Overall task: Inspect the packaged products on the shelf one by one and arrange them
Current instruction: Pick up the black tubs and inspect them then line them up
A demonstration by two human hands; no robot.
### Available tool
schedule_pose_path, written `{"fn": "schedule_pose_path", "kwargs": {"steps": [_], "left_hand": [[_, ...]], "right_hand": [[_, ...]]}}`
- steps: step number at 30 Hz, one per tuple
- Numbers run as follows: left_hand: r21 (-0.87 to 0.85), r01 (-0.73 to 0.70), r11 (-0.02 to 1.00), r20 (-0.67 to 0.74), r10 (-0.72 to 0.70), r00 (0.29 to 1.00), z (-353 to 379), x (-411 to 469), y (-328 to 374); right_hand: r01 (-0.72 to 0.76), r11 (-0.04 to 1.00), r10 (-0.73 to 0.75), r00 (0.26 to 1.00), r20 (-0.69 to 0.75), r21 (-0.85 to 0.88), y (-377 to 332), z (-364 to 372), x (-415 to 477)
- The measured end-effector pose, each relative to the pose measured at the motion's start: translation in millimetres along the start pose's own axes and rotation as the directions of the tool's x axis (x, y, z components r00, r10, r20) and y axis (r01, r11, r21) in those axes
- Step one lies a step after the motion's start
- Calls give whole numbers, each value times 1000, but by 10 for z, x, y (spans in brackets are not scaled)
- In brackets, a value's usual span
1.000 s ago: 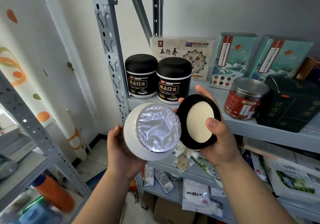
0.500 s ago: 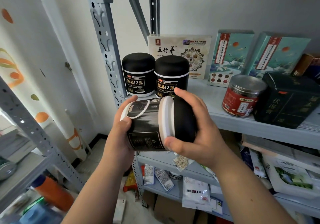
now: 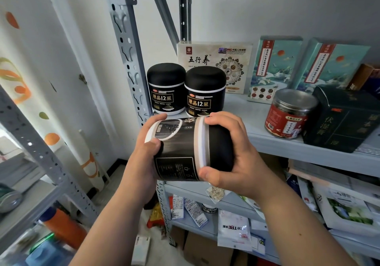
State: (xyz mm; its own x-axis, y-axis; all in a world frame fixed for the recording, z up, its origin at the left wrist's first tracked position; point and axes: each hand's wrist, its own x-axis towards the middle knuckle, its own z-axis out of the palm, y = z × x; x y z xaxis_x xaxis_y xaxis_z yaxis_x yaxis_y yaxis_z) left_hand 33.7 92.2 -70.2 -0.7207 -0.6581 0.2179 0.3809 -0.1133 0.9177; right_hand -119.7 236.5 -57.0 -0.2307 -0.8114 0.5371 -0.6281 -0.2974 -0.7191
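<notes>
Now the black lid [image 3: 220, 146] sits back on the held jar [image 3: 178, 152]. A second ago it was off in the right hand, with the jar's silver foil seal turned toward the camera, and half a second ago it was already being seated. The jar lies on its side in the air, just in front of the edge of the shelf [image 3: 257, 122], its base to the left. The left hand [image 3: 141, 154] grips the base end, thumb across the label. The right hand [image 3: 232, 163] is curled round the lid, thumb below and fingers over the top. Whether the lid is screwed fully tight cannot be told. The seal check on this jar looks finished, so what likely remains is tightening the lid and setting the jar back beside its mates.

Counted on the shelf, there are two jars of the same black kind: the left standing jar [image 3: 165, 89] by the upright post and the right standing jar [image 3: 204, 93] close beside it. That makes three with the one in hand. Behind them stands one cream box [image 3: 213, 62]. To its right are two teal boxes side by side, the first teal box [image 3: 275, 64] and the second teal box [image 3: 329, 64]. In front of those is one red-labelled jar [image 3: 287, 115] with a metal top, and just beside it one dark green box [image 3: 345, 122].
</notes>
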Motion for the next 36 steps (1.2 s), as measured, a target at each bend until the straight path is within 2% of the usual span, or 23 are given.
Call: {"fn": "schedule_pose_path", "kwargs": {"steps": [7, 11, 19, 21, 22, 23, 24, 25, 26, 29, 31, 33, 36], "left_hand": [[3, 54, 999, 4, -54, 999, -20, -17, 19], [-12, 64, 998, -11, -64, 998, -2, -22, 24], [28, 65, 997, -46, -64, 997, 45, -70, 18], [81, 27, 996, -37, -24, 999, 37, -89, 29], [115, 0, 993, -25, 3, 1000, 28, -98, 39], [139, -22, 990, -17, 25, 1000, 16, -98, 52], [142, -40, 989, -11, 42, 999, 6, -95, 64], [124, -53, 991, -8, 54, 998, -7, -88, 73], [94, -58, 994, -8, 59, 998, -14, -76, 84], [69, -51, 996, -10, 52, 999, -29, -66, 90], [87, -49, 995, -11, 50, 999, -25, -89, 74], [117, -65, 991, -14, 67, 998, -9, -119, 57], [199, -115, 973, 1, 118, 993, 51, -150, 45]], "right_hand": [[38, 999, -37, 998, 48, -25, -9, -14, -14], [49, 998, -49, 999, -8, -38, -6, 49, -23], [-27, 999, 26, 999, -27, -35, -60, 43, -49], [-164, 984, 167, 985, -45, 73, -89, 68, -31], [-266, 944, 276, 961, -26, 195, -103, 97, -16], [-376, 862, 384, 922, 46, 339, -100, 106, -12], [-439, 769, 432, 893, 130, 465, -88, 108, -42], [-439, 730, 417, 893, 167, 524, -82, 105, -66], [-395, 769, 370, 916, 153, 503, -75, 88, -75], [-203, 961, 186, 977, 104, 188, -104, 16, -97], [-127, 991, 123, 987, 107, 34, -102, -10, -88], [-184, 979, 179, 982, 52, 91, -80, 14, -61], [-366, 883, 372, 927, 37, 295, -56, 43, -29]]}}
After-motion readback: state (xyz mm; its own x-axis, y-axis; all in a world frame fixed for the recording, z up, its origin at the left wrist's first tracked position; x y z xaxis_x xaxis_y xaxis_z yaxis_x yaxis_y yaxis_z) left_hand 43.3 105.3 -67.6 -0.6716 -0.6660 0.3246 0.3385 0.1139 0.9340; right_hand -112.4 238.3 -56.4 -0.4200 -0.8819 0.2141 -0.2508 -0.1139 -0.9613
